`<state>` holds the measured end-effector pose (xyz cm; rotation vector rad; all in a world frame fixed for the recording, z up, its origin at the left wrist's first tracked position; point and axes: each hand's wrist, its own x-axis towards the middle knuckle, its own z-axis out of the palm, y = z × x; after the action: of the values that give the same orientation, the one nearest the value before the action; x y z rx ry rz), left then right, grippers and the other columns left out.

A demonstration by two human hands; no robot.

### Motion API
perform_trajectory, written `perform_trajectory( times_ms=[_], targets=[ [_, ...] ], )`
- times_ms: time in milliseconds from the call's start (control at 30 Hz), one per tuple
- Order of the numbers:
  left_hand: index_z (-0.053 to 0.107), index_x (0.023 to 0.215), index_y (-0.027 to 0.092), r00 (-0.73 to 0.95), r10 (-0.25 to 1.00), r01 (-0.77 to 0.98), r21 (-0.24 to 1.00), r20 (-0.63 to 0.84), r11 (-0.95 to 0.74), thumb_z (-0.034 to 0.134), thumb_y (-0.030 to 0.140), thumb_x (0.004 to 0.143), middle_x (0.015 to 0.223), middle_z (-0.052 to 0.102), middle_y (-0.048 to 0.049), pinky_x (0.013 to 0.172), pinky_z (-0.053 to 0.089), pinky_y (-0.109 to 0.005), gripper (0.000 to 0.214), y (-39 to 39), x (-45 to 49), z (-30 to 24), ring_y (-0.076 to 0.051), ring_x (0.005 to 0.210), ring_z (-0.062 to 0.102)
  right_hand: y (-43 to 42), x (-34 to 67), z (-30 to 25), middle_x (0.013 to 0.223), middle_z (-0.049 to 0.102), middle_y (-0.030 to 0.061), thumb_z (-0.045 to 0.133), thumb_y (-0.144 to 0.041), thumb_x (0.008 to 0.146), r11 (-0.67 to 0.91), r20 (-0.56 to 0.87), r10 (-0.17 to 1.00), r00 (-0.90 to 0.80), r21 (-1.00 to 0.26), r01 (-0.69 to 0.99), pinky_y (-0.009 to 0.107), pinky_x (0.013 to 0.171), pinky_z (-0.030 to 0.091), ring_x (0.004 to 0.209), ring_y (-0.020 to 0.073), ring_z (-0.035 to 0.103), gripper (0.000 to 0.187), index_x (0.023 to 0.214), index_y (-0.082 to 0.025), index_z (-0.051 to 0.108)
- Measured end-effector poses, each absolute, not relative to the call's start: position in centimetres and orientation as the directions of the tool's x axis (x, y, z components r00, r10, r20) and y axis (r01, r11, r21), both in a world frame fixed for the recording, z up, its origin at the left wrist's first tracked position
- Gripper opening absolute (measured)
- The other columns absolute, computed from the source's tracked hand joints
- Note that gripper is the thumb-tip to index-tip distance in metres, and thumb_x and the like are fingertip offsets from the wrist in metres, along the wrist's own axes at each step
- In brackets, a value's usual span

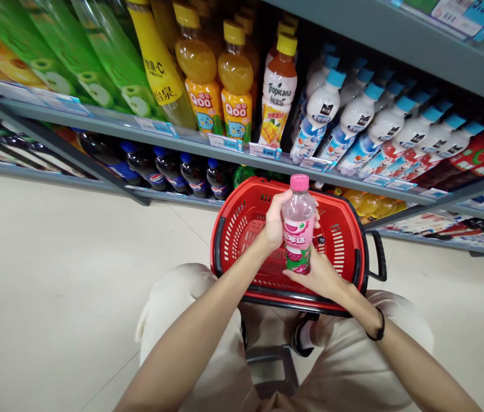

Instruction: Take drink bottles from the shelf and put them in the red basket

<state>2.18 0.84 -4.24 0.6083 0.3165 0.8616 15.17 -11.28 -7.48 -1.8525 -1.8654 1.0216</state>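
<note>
A pink drink bottle (297, 232) with a pink cap stands nearly upright between my hands, its label facing me. My left hand (274, 220) grips its upper left side, the fingers partly hidden behind it. Lower down, my right hand (317, 272) holds the bottle near its base, with the thumb across the bottom front. Beneath both hands is a red shopping basket (235, 214) with slotted walls and a black handle (379, 256) out to the right. I see no goods in the visible part of the basket; the bottle and my hands cover some of it.
A shelf edge (182, 133) with price tags runs just beyond the basket, holding Qoo bottles (235, 86), a Tropicana bottle (278, 94) and several blue-capped white bottles (323, 111). Dark cola bottles (173, 171) line the lower shelf. My knees flank the basket; a grey stool (287, 366) is below.
</note>
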Motion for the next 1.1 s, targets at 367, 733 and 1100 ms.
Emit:
perform_trajectory(
  times_ms=[367, 733, 1100],
  targets=[
    [0.071, 0.098, 0.014, 0.404, 0.902, -0.708, 0.572, -0.154, 0.415, 0.048, 0.074, 0.085, 0.085, 0.075, -0.0096, 0.073, 0.061, -0.033, 0.066, 2.1, 1.3, -3.1, -0.025, 0.086, 0.076, -11.2, 15.6, -7.7, 0.11, 0.071, 0.0079, 0.085, -0.04, 0.076, -0.101, -0.083, 0.995, 0.063, -0.903, 0.417, 0.035, 0.086, 0.06, 0.095, 0.022, 0.071, 0.063, 0.123, -0.022, 0.048],
    [0.07, 0.103, 0.019, 0.335, 0.927, -0.8, 0.468, -0.168, 0.375, 0.063, 0.062, 0.084, 0.094, 0.078, -0.0078, 0.094, 0.06, -0.037, 0.048, 3.2, 0.1, -2.3, -0.026, 0.101, 0.075, -10.2, 16.7, -6.7, 0.117, 0.072, 0.0073, 0.089, -0.037, 0.075, -0.193, -0.216, 0.972, 0.089, -0.958, -0.21, 0.04, 0.07, 0.069, 0.094, 0.0259, 0.076, 0.058, 0.124, -0.024, 0.059],
    [0.07, 0.102, 0.021, 0.324, 0.937, -0.809, 0.477, -0.129, 0.345, 0.07, 0.058, 0.082, 0.093, 0.078, -0.0046, 0.091, 0.06, -0.036, 0.042, 3.2, -0.1, -2.3, -0.022, 0.091, 0.076, -10.3, 16.7, -5.8, 0.088, 0.078, 0.0116, 0.075, -0.048, 0.088, -0.282, -0.279, 0.958, -0.07, -0.869, -0.406, 0.03, 0.05, 0.059, 0.068, 0.0245, 0.075, 0.035, 0.099, -0.016, 0.069]
  ],
)
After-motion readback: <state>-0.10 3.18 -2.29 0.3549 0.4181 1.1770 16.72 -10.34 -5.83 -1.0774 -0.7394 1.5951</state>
